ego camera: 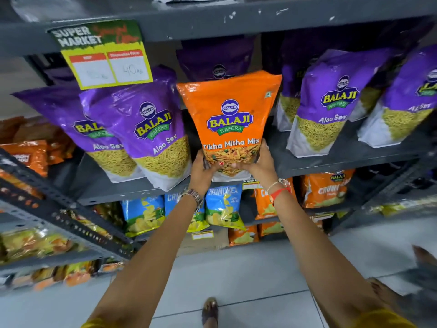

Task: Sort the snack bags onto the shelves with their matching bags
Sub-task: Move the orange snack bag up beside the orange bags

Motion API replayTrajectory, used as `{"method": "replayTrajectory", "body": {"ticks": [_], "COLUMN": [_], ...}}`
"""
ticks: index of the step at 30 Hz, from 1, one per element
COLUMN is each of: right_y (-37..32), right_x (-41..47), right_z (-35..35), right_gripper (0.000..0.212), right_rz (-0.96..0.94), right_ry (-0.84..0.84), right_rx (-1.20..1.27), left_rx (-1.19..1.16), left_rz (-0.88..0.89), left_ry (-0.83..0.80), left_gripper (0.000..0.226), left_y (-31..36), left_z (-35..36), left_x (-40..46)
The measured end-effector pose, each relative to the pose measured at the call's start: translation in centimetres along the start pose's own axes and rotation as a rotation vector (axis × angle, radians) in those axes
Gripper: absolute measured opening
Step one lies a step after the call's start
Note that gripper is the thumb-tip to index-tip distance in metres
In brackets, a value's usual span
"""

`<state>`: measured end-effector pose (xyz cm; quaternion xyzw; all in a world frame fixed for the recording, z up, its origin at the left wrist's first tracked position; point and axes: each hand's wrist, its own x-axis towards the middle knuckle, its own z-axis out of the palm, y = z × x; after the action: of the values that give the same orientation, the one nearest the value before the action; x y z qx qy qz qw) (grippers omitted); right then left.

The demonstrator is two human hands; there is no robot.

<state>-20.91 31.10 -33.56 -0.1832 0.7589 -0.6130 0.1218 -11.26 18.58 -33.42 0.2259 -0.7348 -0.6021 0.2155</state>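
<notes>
An orange Tikha Mitha Mix bag (pixel 230 114) stands upright at the middle of a grey shelf (pixel 343 159), between purple Aloo Sev bags on the left (pixel 151 129) and on the right (pixel 331 100). My left hand (pixel 203 171) grips its lower left corner. My right hand (pixel 260 164) grips its lower right corner. Another purple bag (pixel 217 60) stands behind it.
A yellow price sign (pixel 104 55) hangs from the upper shelf. Below are blue Crunchex bags (pixel 223 204) and orange bags (pixel 326 188). A slanted rack (pixel 59 204) with more snack packs is on the left. My sandalled foot (pixel 209 311) is on the tiled floor.
</notes>
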Motion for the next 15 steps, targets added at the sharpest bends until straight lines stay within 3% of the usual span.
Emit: {"method": "replayTrajectory", "body": {"ticks": [8,15], "right_y": [-5.5,-15.0], "right_x": [-6.9,-9.7], "right_z": [-2.2,-2.8], "right_gripper": [0.082,0.082], "right_rz": [-0.163,-0.356], "right_ry": [0.072,0.091], "right_rx": [-0.031,-0.042], "left_rx": [0.024,-0.095], "left_rz": [0.155,0.309], "left_ry": [0.055,0.053], "left_gripper": [0.042,0.034], "left_y": [5.5,13.9], "left_z": [-2.1,-6.7], "left_x": [-6.1,-10.0]}}
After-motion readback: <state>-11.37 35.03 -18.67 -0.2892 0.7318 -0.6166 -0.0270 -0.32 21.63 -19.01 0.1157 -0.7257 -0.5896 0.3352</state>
